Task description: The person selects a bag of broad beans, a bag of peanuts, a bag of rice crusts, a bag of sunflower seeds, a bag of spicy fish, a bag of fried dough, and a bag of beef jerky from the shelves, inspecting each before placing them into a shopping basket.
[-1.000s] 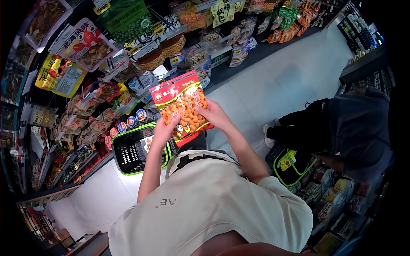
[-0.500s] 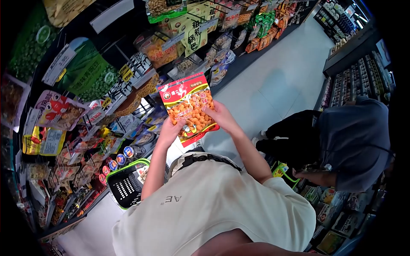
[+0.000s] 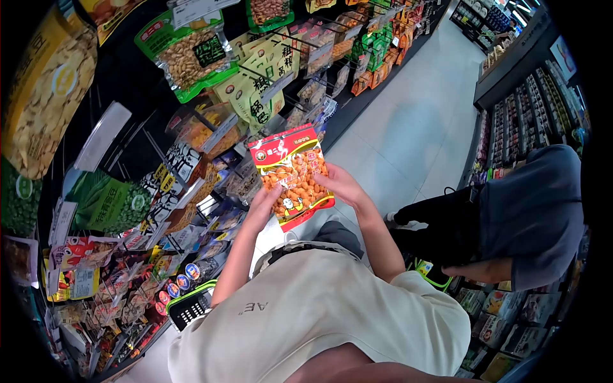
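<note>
A red and yellow snack bag (image 3: 295,173) with a clear window showing orange coated nuts is held up in front of my chest, its printed face toward me. My left hand (image 3: 262,205) pinches its lower left edge, thumb on the front. On the opposite edge, my right hand (image 3: 341,184) grips it the same way, thumb over the window. The fingers behind the bag are hidden. Just beyond the bag hang pale yellow snack packets (image 3: 271,76) on rack hooks.
Hanging snack bags, such as a green peanut bag (image 3: 195,54), fill the rack on the left. A black basket with a green rim (image 3: 190,305) sits low at my left. To the right a person in a dark shirt (image 3: 530,217) stands by a green-handled basket (image 3: 434,274). The aisle floor (image 3: 408,140) runs ahead.
The view has shifted, so the rack's upper bags show more and the basket shows less. Both hands still hold the bag, which appears slightly lower and further right.
</note>
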Available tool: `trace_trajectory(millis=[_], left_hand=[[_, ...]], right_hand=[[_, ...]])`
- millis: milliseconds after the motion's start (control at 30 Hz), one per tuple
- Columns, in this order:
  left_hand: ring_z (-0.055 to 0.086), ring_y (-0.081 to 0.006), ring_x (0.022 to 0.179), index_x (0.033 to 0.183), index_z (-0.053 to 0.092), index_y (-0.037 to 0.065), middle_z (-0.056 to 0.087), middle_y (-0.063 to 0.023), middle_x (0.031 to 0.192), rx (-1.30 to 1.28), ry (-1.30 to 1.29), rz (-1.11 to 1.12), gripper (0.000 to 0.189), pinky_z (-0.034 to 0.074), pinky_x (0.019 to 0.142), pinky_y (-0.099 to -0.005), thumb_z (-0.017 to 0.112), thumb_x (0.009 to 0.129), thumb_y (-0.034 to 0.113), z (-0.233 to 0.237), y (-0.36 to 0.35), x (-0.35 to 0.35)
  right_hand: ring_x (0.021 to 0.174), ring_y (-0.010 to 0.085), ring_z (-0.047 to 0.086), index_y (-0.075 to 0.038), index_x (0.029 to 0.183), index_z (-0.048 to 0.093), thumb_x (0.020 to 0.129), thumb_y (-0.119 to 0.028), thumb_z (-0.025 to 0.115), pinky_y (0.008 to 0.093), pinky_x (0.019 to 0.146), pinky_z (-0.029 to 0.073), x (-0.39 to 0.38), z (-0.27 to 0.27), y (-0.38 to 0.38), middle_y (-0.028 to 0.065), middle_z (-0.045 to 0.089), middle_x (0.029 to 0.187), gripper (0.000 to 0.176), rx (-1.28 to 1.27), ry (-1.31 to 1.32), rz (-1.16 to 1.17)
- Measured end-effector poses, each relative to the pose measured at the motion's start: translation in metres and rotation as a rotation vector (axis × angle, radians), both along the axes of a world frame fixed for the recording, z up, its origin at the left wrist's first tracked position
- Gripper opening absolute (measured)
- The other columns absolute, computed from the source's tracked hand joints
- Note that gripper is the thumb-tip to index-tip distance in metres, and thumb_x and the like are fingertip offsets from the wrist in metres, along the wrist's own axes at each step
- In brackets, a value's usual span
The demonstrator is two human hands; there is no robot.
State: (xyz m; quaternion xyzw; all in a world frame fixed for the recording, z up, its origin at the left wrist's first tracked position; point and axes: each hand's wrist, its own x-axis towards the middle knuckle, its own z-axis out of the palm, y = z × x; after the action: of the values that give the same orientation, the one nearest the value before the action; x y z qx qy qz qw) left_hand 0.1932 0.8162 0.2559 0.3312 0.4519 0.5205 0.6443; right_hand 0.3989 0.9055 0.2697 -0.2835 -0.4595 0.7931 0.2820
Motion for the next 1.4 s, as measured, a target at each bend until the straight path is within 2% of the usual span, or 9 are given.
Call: trace_trajectory(millis=[200,367,533,800,900,1033,1067,1100,1400], left_hand=[[0.051,-0.012,0.098,0.116,0.046,0.0,0.054,-0.0062,0.111,0.005,0.208,0.043,0.038,0.042,0.085,-0.0278,0.051,0.09,0.027,0.0,0.05,0.03],[0.051,-0.0122,0.098,0.117,0.045,-0.001,0.054,-0.0061,0.112,0.001,0.113,0.147,0.039,0.042,0.085,-0.0282,0.05,0.091,0.027,-0.011,0.108,0.065],[0.052,-0.0213,0.108,0.128,0.034,0.003,0.05,-0.0111,0.122,-0.142,-0.314,0.227,0.05,0.044,0.09,-0.0337,0.044,0.091,0.035,0.003,0.172,0.116],[0.05,-0.0139,0.104,0.122,0.042,0.001,0.05,-0.0072,0.118,-0.024,-0.038,0.114,0.038,0.041,0.089,-0.0303,0.046,0.093,0.024,0.005,0.243,0.181],[0.05,-0.0147,0.104,0.121,0.042,0.001,0.051,-0.0076,0.117,-0.034,0.0,0.097,0.035,0.041,0.089,-0.0307,0.046,0.093,0.022,-0.009,0.267,0.191],[0.05,-0.0165,0.108,0.123,0.04,0.002,0.05,-0.0087,0.119,0.01,-0.012,0.085,0.038,0.041,0.092,-0.0326,0.044,0.093,0.025,-0.014,0.297,0.208],[0.049,-0.0195,0.111,0.127,0.036,0.002,0.048,-0.0107,0.122,0.005,-0.437,0.112,0.046,0.04,0.094,-0.0343,0.042,0.092,0.031,0.0,0.314,0.218],[0.049,-0.0195,0.111,0.127,0.036,0.002,0.048,-0.0107,0.122,0.005,-0.438,0.102,0.046,0.04,0.094,-0.0343,0.042,0.092,0.031,-0.001,0.323,0.22],[0.054,-0.0158,0.1,0.118,0.043,-0.001,0.054,-0.0103,0.112,-0.057,-0.129,-0.027,0.041,0.044,0.087,-0.0302,0.05,0.09,0.028,-0.02,0.421,0.257]], right_hand=[[0.109,0.0154,0.049,0.001,0.126,0.036,0.088,-0.019,0.054,0.0296,0.093,0.04,0.027,-0.008,0.065,0.0096,0.049,0.122,0.046,0.11,0.122,0.121],[0.12,0.0183,0.041,0.001,0.133,0.027,0.096,-0.04,0.024,0.0314,0.101,0.033,0.057,-0.015,0.137,0.0112,0.037,0.134,0.055,-0.228,0.18,0.172],[0.12,0.0168,0.04,-0.001,0.134,0.025,0.096,-0.034,0.032,0.0312,0.099,0.034,0.103,-0.005,0.201,0.009,0.037,0.134,0.051,-0.141,0.114,0.184],[0.11,0.0121,0.047,0.001,0.127,0.035,0.089,-0.031,0.053,0.0282,0.094,0.037,0.17,-0.007,0.277,0.0084,0.048,0.121,0.053,0.091,0.111,0.222],[0.111,0.0137,0.047,0.0,0.128,0.034,0.091,-0.035,0.046,0.029,0.095,0.037,0.184,-0.005,0.298,0.0087,0.047,0.124,0.052,0.145,0.003,0.194],[0.117,0.0162,0.043,-0.001,0.131,0.03,0.094,-0.042,0.032,0.0307,0.099,0.035,0.201,-0.002,0.325,0.0112,0.04,0.132,0.056,-0.257,0.126,0.144],[0.117,0.0162,0.043,-0.001,0.132,0.03,0.095,-0.043,0.028,0.0309,0.1,0.034,0.209,-0.001,0.337,0.0112,0.039,0.133,0.056,-0.188,0.085,0.114],[0.117,0.0162,0.043,-0.001,0.132,0.03,0.095,-0.043,0.028,0.0309,0.1,0.034,0.213,-0.002,0.344,0.0112,0.039,0.133,0.056,-0.185,0.086,0.104],[0.104,0.013,0.049,0.004,0.123,0.039,0.086,-0.031,0.056,0.0267,0.09,0.039,0.266,-0.008,0.414,0.0096,0.052,0.116,0.054,0.161,-0.164,-0.033]])
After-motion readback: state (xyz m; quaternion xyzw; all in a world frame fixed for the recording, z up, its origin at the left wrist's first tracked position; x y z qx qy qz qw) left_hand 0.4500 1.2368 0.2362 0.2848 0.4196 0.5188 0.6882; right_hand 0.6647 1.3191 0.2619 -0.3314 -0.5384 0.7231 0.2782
